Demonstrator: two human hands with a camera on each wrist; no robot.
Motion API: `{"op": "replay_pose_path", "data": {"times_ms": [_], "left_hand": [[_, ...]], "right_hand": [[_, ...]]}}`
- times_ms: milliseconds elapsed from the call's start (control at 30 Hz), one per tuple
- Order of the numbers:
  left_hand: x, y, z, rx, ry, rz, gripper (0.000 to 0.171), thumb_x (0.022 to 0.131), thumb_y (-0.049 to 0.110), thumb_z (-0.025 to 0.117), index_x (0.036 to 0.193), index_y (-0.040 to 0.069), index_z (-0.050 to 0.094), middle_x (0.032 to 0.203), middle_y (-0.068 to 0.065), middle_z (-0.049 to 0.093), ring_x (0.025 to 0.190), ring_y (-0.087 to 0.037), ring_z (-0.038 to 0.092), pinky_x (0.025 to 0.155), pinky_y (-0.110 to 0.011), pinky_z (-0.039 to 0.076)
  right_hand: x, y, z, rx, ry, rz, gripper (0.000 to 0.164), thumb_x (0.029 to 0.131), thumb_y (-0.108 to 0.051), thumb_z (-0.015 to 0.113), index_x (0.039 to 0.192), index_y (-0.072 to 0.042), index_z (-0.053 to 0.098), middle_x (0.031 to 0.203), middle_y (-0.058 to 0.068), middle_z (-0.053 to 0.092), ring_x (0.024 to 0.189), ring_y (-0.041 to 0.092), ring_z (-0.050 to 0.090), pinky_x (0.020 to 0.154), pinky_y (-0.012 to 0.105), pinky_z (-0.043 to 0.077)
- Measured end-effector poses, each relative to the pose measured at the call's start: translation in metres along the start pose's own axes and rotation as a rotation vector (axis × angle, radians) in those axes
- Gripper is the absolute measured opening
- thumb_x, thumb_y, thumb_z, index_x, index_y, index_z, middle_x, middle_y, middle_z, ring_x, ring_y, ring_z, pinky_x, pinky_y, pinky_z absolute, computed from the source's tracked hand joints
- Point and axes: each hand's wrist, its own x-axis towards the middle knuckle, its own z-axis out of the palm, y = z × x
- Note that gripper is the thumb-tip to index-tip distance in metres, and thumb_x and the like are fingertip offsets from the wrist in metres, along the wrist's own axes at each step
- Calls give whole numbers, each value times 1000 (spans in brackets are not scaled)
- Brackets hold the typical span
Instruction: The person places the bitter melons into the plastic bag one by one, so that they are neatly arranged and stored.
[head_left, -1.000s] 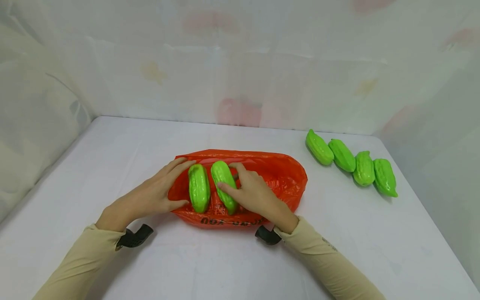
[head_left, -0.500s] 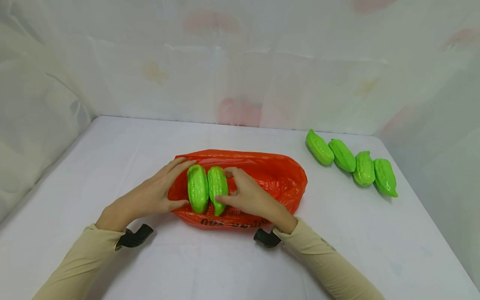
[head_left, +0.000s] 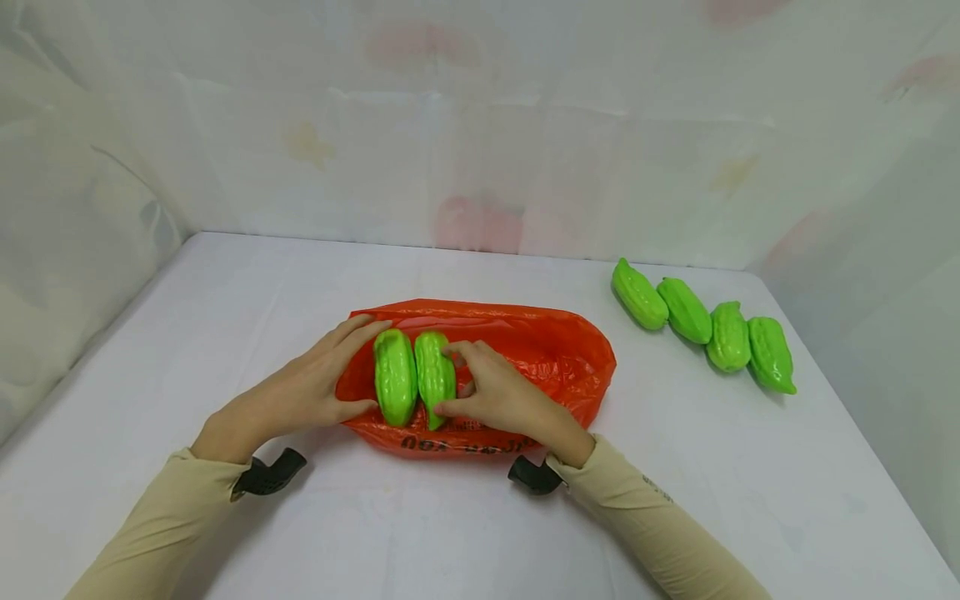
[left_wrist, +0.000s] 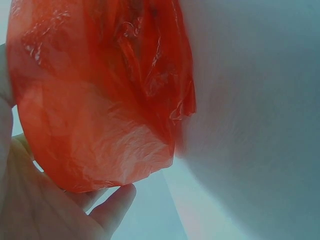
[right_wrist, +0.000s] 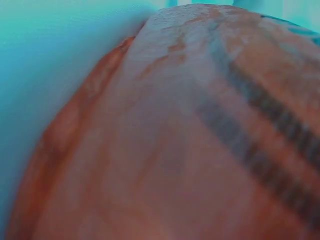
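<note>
Two green bitter melons lie side by side, lengthwise, in the left part of a red plastic bag (head_left: pixel 558 358) with its mouth spread wide. My left hand (head_left: pixel 307 383) spreads around the bag's left end, fingertips at the far rim, thumb at the near one. In the left wrist view the red film (left_wrist: pixel 90 125) covers part of that hand. The fingertips and thumb of my right hand (head_left: pixel 502 396) touch the right bitter melon (head_left: pixel 433 375) along its right side. The left bitter melon (head_left: pixel 395 379) sits between it and my left hand.
Several more bitter melons (head_left: pixel 684 310) lie in a slanting row at the table's back right. The white table (head_left: pixel 420 525) is backed by pale, patterned sheeting (head_left: pixel 525 125). Dark printed letters show on the bag's near side. Each wrist carries a black camera mount (head_left: pixel 273 472).
My right hand has moved its bitter melon left, from tilted and apart to straight beside the other one. Since then its thumb has eased slightly off the melon. My left hand has stayed still.
</note>
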Motion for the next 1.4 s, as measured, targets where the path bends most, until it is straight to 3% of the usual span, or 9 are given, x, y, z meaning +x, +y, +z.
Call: {"op": "replay_pose_path", "data": {"times_ms": [433, 667, 833, 1100, 1400], "left_hand": [[-1, 0, -1, -5, -6, 1, 91, 81, 15, 78, 155, 12, 26, 160, -16, 24, 144, -41, 31, 104, -64, 42], [-1, 1, -2, -11, -14, -3, 81, 86, 12, 67, 155, 13, 25, 161, -14, 24, 145, -39, 31, 106, -64, 40], [-1, 0, -3, -14, -12, 3, 78, 84, 7, 58, 155, 13, 26, 160, -13, 24, 144, -38, 31, 106, -64, 40], [-1, -1, -1, -17, -17, -10, 78, 82, 5, 54, 155, 13, 26, 161, -10, 24, 144, -35, 32, 107, -62, 40], [-2, -1, 0, -28, -12, -4, 78, 85, 6, 57, 156, 14, 25, 163, -12, 23, 147, -40, 27, 110, -67, 32]], "right_hand": [[0, -1, -3, -77, 2, -24, 74, 83, -32, 80, 144, -10, 45, 127, 6, 60, 90, 13, 62, 81, 29, 52], [-2, -3, -5, -93, -19, -34, 76, 83, -30, 81, 146, -10, 43, 119, 2, 61, 81, 11, 60, 73, 26, 51], [-3, -5, -4, -119, -25, -28, 77, 84, -34, 79, 147, -9, 42, 112, 2, 61, 89, 18, 60, 78, 30, 50], [-4, -4, -6, -107, -26, -23, 76, 84, -35, 79, 146, -9, 43, 123, 2, 63, 107, 18, 59, 92, 34, 51], [-6, -3, -10, -131, -17, -14, 74, 84, -36, 79, 145, -13, 44, 125, 3, 64, 104, 19, 61, 87, 34, 53]]}}
